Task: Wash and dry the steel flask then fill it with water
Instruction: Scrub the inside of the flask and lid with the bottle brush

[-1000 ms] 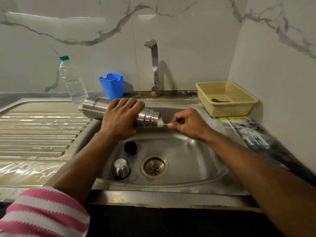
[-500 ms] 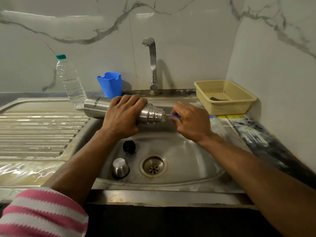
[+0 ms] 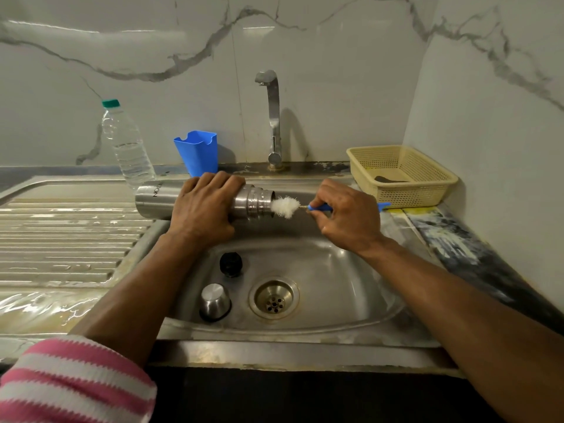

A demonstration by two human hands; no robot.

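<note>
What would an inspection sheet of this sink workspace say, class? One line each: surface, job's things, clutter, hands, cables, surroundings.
Surface: steel sink with ribbed drainboard.
Job's things: steel flask held sideways; bottle brush at its mouth; black stopper and steel cap in the basin.
Clutter: water bottle, blue cup, yellow basket.
Hands: left hand grips flask; right hand holds brush handle.
Cables: nothing seen.
Surroundings: tap, marble wall.

steel flask (image 3: 155, 203) side, upside-down lettering, only "NO" legible
</note>
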